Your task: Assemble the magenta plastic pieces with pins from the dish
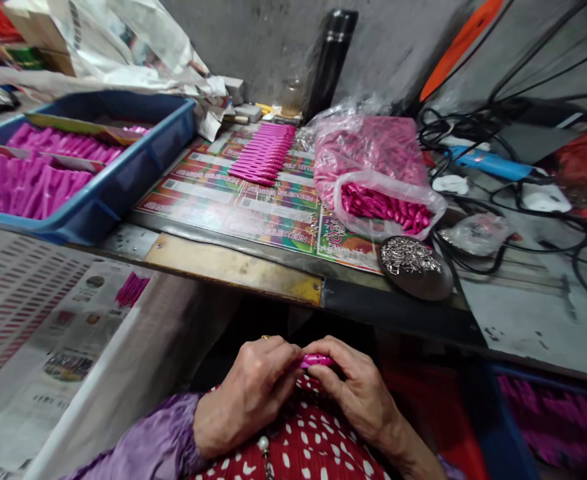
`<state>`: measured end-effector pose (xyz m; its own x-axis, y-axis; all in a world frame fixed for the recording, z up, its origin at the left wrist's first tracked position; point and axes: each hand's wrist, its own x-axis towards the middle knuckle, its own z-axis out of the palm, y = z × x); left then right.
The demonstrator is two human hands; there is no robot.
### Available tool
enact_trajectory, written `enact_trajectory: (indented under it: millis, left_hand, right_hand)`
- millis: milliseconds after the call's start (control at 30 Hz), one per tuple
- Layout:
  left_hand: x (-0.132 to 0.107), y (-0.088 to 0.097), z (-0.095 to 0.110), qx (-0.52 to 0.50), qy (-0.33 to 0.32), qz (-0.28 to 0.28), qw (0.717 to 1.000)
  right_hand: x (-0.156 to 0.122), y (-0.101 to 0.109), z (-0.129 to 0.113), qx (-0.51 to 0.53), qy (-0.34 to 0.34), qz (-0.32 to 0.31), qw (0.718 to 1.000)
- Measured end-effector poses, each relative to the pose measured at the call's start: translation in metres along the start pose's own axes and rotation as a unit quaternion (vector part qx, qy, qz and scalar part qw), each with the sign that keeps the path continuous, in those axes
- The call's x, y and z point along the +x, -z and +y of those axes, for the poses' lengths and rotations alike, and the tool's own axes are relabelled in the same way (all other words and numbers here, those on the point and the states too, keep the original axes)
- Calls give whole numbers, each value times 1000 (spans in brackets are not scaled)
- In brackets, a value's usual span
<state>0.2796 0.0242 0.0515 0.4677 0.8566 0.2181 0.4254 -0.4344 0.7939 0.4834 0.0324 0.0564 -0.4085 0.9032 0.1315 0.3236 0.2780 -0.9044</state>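
Left hand (248,393) and right hand (353,393) are curled closed and meet in front of the body, their fingertips gripping a small magenta plastic piece (317,361) between them (the fingers cover much of it, so its exact shape is hard to tell). It is held just above a red garment with white spots (298,433), below the near edge of the bench (523,313), and a shiny lilac sleeve (143,447) covers the left forearm. On the bench, a neat row of similar magenta pieces (263,153) lies on colourful printed sheets (223,220). To its left stands a blue plastic tray (108,200) filled with more of them, and to its right a clear plastic bag (378,173) bulges with pink pieces. A dark round dish (426,287) holding small silver metal parts (407,257) sits just in front of the bag. Newspaper (23,320) is spread at the left, a blue crate (548,413) of magenta pieces sits low at the right, and a black flask (329,60) stands against the wall behind.
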Motion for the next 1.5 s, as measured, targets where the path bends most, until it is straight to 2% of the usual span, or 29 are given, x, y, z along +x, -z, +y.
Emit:
enact_trajectory:
  millis: [200, 367, 667, 800, 1100, 1300, 1500]
  left_hand:
    - [-2, 0, -3, 18, 2, 4, 1000]
    - [-5, 0, -4, 16, 5, -9, 1000]
    - [-9, -4, -6, 4, 9, -21, 1000]
    - [-9, -4, -7, 6, 8, -29, 1000]
    - [-8, -5, -7, 12, -14, -8, 1000]
    - [-7, -6, -8, 10, -23, 2, 1000]
    - [-6, -8, -9, 22, -26, 18, 999]
  right_hand:
    - [-10, 2, 5, 16, -89, 50, 995]
    - [-15, 7, 5, 23, -84, 28, 996]
    - [-16, -4, 7, 73, -96, 18, 993]
    - [-19, -6, 10, 52, -79, -1, 996]
    - [-18, -10, 7, 22, -26, 26, 999]
    - [-20, -10, 7, 20, -27, 18, 999]
    - [-20, -13, 6, 10, -7, 69, 998]
